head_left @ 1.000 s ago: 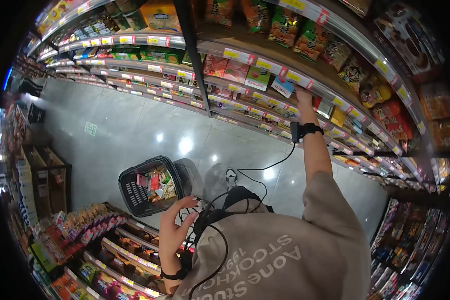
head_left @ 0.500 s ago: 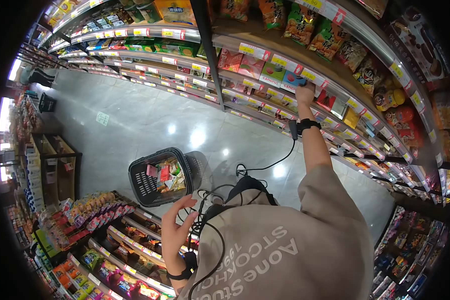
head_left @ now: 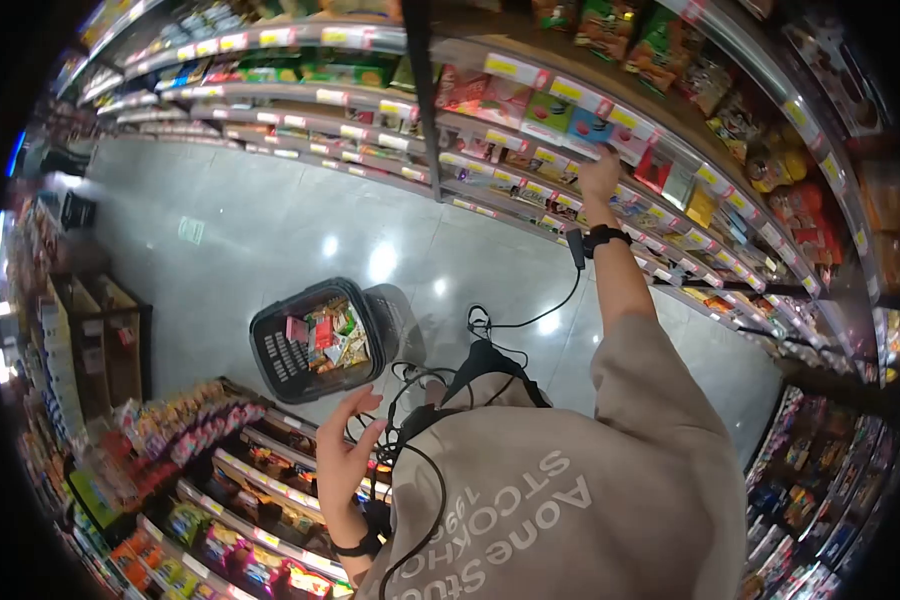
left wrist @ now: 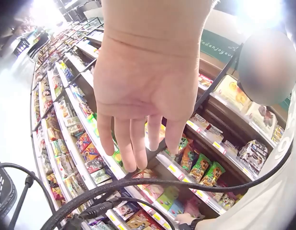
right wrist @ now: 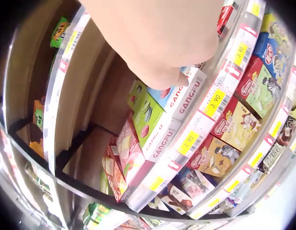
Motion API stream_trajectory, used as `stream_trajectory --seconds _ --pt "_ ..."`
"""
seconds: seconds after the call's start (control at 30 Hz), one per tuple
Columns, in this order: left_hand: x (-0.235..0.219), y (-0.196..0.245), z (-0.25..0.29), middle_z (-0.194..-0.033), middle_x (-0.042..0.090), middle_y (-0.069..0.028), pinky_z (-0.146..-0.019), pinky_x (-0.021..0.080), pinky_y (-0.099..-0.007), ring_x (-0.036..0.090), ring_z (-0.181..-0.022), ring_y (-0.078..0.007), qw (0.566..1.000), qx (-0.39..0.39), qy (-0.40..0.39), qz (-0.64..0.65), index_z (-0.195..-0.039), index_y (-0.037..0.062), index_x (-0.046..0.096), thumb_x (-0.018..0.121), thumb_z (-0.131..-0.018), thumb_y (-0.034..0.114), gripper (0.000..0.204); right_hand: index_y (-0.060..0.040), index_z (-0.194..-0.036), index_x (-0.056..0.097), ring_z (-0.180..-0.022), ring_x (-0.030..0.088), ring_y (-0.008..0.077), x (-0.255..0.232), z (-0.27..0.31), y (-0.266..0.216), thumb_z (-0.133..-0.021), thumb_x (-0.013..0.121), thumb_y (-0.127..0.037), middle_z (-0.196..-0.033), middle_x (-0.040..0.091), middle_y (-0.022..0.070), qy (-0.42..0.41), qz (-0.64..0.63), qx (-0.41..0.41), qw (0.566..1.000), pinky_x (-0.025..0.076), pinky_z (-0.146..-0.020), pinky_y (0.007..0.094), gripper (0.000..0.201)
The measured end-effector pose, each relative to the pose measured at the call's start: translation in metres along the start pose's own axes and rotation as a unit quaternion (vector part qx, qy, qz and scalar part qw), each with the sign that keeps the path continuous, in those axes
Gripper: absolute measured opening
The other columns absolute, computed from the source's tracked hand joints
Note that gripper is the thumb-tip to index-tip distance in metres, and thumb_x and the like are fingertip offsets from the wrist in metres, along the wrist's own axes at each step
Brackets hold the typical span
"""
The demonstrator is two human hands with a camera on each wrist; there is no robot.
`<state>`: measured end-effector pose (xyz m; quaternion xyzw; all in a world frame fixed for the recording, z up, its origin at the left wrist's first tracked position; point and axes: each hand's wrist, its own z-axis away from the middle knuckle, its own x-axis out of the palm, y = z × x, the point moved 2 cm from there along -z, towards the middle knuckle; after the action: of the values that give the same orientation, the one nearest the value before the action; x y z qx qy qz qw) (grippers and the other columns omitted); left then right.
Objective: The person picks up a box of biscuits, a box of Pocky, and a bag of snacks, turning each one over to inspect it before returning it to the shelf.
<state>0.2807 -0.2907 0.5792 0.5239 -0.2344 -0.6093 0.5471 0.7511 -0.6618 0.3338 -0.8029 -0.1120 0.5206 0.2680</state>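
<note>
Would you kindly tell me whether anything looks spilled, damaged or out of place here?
I see nothing plainly spilled or damaged. What looks odd is the tangle of black cable in loose loops beside the left hand, untidy for a shopping aisle.

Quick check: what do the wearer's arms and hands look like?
The left hand and right hand are gloveless. A black left wrist strap and a matching right wrist strap show; a dark, blocky module sits by the right one, with a thin black cable. The right arm has a short, loose taupe sleeve; the shirt carries pale lettering.
</note>
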Motion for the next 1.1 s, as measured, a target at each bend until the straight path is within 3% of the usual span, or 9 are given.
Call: stream_trajectory --seconds 0.1,0.27,0.37,0.47,0.6,0.8,0.93,1.0,1.1 --pt "-0.019 -0.012 0.007 -0.109 0.072 -0.0138 -0.096 0.047 -0.0329 0.067 -0.103 -0.0227 1.000 0.012 0.004 -0.019 -0.131 0.0014 0.060 0.073 -0.084 0.005 0.049 -0.0032 -0.115 0.069 -0.122 0.055 0.0397 0.016 0.038 0.014 -0.076 0.066 -0.006 -0.127 0.061 0.0227 0.038 -0.011 -0.066 0.997 0.044 -0.105 0.0471 0.040" --pt "-0.077 -0.045 0.038 -0.114 0.071 -0.0128 -0.098 0.046 -0.0336 0.065 -0.110 -0.0211 0.999 -0.016 0.045 -0.003 -0.136 0.0027 0.057 0.071 -0.087 0.006 0.051 -0.0029 -0.114 0.071 -0.110 0.063 0.0386 0.048 0.128 0.021 -0.075 0.073 -0.015 -0.119 0.067 0.0209 -0.105 -0.008 -0.114 0.988 0.048 -0.097 0.0449 0.040" --pt "-0.118 -0.082 0.067 -0.116 0.071 -0.0146 -0.098 0.048 -0.0353 0.066 -0.111 -0.0252 0.994 -0.039 0.099 -0.022 -0.136 0.0053 0.057 0.073 -0.089 0.017 0.051 -0.0027 -0.113 0.071 -0.096 0.068 0.0321 0.080 0.182 0.029 -0.082 0.070 -0.015 -0.109 0.070 0.0153 -0.322 -0.004 -0.039 0.946 0.053 -0.085 0.0418 0.034" --pt "-0.159 -0.113 0.101 -0.118 0.070 -0.0143 -0.098 0.047 -0.0358 0.065 -0.113 -0.0229 0.977 -0.074 0.202 -0.008 -0.137 0.0060 0.057 0.071 -0.089 0.014 0.051 -0.0072 -0.122 0.068 -0.093 0.069 0.0243 0.099 0.235 0.001 -0.089 0.068 -0.019 -0.108 0.070 0.0090 -0.538 -0.060 0.154 0.826 0.054 -0.083 0.0413 0.035" --pt "-0.195 -0.154 0.143 -0.121 0.065 -0.0094 -0.091 0.052 -0.0301 0.060 -0.109 -0.0153 0.953 -0.101 0.272 0.090 -0.139 0.0045 0.055 0.064 -0.095 0.005 0.045 -0.0081 -0.124 0.067 -0.088 0.068 0.0183 0.114 0.282 -0.091 -0.091 0.067 -0.021 -0.102 0.070 0.0046 -0.605 -0.041 0.102 0.788 0.054 -0.073 0.0357 0.035" --pt "-0.218 -0.214 0.167 -0.116 0.070 -0.0109 -0.095 0.048 -0.0338 0.066 -0.109 -0.0198 0.943 -0.132 0.291 0.096 -0.137 0.0055 0.057 0.068 -0.093 0.014 0.046 -0.0056 -0.120 0.068 -0.080 0.070 0.0171 0.147 0.348 -0.242 -0.090 0.068 -0.023 -0.097 0.071 0.0076 -0.675 -0.019 -0.062 0.735 0.053 -0.064 0.0302 0.035" --pt "-0.218 -0.244 0.164 -0.115 0.071 -0.0123 -0.095 0.048 -0.0335 0.067 -0.108 -0.0208 0.922 -0.174 0.310 0.153 -0.136 0.0057 0.057 0.069 -0.092 0.015 0.046 -0.0071 -0.123 0.066 -0.079 0.067 0.0156 0.212 0.411 -0.337 -0.089 0.068 -0.023 -0.098 0.071 0.0046 -0.748 0.080 -0.198 0.629 0.053 -0.066 0.0313 0.038" --pt "-0.215 -0.255 0.161 -0.113 0.070 -0.0089 -0.089 0.050 -0.0291 0.064 -0.103 -0.0149 0.909 -0.193 0.330 0.164 -0.137 0.0032 0.056 0.065 -0.093 0.006 0.044 -0.0066 -0.124 0.066 -0.076 0.067 0.0156 0.237 0.460 -0.380 -0.089 0.068 -0.022 -0.096 0.071 0.0060 -0.783 0.119 -0.249 0.557 0.053 -0.063 0.0307 0.039" --pt "-0.185 -0.300 0.157 -0.110 0.070 -0.0084 -0.089 0.049 -0.0299 0.064 -0.101 -0.0149 0.859 -0.248 0.387 0.224 -0.134 0.0027 0.057 0.064 -0.095 0.004 0.040 -0.0057 -0.132 0.060 -0.069 0.066 0.0162 0.306 0.548 -0.399 -0.088 0.066 -0.022 -0.090 0.071 0.0091 -0.815 0.111 -0.303 0.481 0.052 -0.059 0.0325 0.047"
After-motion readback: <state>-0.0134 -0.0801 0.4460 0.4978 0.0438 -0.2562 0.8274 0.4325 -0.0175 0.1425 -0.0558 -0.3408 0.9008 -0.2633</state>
